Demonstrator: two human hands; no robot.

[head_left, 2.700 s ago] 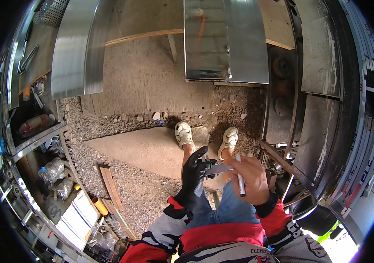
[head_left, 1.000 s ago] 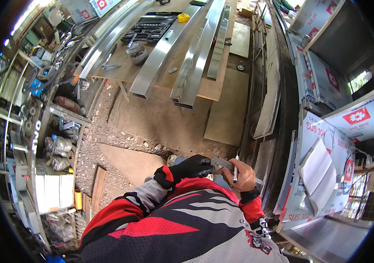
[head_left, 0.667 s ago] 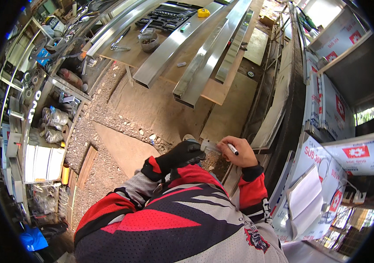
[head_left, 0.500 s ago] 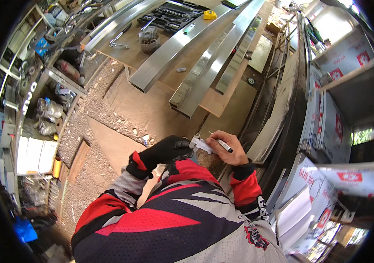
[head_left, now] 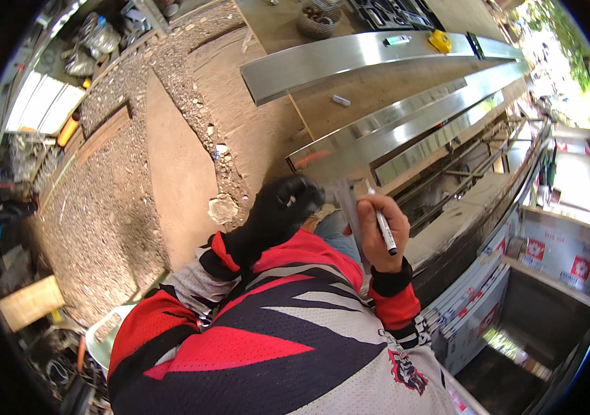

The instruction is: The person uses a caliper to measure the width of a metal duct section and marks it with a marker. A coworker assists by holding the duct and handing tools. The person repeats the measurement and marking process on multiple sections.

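My left hand (head_left: 284,205) wears a black glove, its fingers curled in front of my waist. They close on the near end of a flat silvery strip (head_left: 350,207), which is blurred; I cannot make out its exact kind. My bare right hand (head_left: 382,232) has a white marker pen (head_left: 386,234) with a black end, slanting between its fingers and pointing down towards me. The same hand also rests against the strip's side. Just beyond both hands is the near end of a long shiny metal profile (head_left: 302,160).
On the bench, a second metal profile (head_left: 267,79) carries a yellow tape measure (head_left: 440,41). A small white block (head_left: 341,100) lies between the profiles. A mesh bowl (head_left: 318,19) and socket set (head_left: 391,14) are farther back. Film-covered sheets (head_left: 474,311) stand at the right; boards (head_left: 177,159) cover gravel at left.
My view has swung to the right, so the bench and profiles appear turned. The strip now stands steeper between my hands, and the marker points more downward. Both hands keep their hold.
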